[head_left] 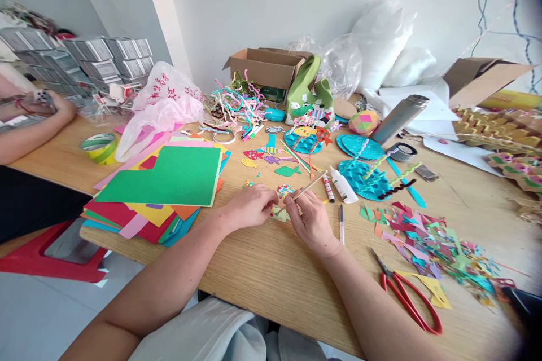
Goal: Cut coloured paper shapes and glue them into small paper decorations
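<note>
My right hand (312, 223) is closed around a thin wooden stick (314, 182). The stick slants down to the left, its lower end over a small pale yellow-green paper piece (279, 214) with coloured dots. At the left edge of that piece, my left hand (253, 206) has its fingers curled and pinched on it; the fingertips are partly hidden. Just beyond the hands lies a little heap of bright paper dots (285, 190). Farther back are paper fish cutouts, among them a green fish (288, 171) and a yellow fish (249, 163).
Left of my arms lies a stack of coloured paper (186, 175). A white glue bottle (344, 186), a pen (341, 224), red-handled scissors (409, 299) and paper scraps (444, 242) are to the right. Blue egg-carton crafts (366, 180) stand behind. Another person's hand (61, 110) is far left.
</note>
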The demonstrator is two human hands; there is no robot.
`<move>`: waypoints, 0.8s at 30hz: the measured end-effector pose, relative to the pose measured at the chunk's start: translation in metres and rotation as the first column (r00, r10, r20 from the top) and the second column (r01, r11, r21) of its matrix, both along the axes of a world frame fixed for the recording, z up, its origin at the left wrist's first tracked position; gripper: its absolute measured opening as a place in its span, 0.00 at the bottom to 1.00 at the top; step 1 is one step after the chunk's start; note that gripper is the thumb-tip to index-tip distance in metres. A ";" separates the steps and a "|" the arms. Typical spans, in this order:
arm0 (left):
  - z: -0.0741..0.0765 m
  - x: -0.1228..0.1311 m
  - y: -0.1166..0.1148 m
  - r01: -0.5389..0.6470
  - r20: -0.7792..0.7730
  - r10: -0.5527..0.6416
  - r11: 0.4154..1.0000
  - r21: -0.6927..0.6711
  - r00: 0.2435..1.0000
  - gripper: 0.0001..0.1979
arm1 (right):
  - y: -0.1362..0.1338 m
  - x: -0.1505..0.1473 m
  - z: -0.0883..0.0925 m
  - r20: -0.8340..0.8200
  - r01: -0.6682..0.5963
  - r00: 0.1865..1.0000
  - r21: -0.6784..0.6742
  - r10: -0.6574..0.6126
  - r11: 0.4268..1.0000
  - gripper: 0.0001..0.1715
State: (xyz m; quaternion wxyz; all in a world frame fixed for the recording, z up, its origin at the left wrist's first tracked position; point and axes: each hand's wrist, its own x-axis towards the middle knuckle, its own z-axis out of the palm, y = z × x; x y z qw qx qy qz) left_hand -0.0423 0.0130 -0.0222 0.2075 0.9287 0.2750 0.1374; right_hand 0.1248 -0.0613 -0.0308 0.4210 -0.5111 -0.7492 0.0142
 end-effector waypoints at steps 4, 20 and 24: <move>0.001 -0.001 0.000 0.002 0.004 -0.002 1.000 0.003 1.000 0.12 | 0.000 0.000 0.001 -0.013 0.014 1.000 -0.003 -0.014 1.000 0.15; 0.006 -0.003 0.000 0.051 -0.045 -0.050 0.999 0.019 0.998 0.14 | 0.000 -0.001 0.003 -0.025 0.031 0.999 0.017 -0.031 0.999 0.16; 0.005 -0.003 0.001 0.077 -0.026 -0.077 0.997 0.015 0.997 0.15 | 0.000 -0.001 0.003 -0.029 0.040 0.999 0.022 -0.040 0.999 0.17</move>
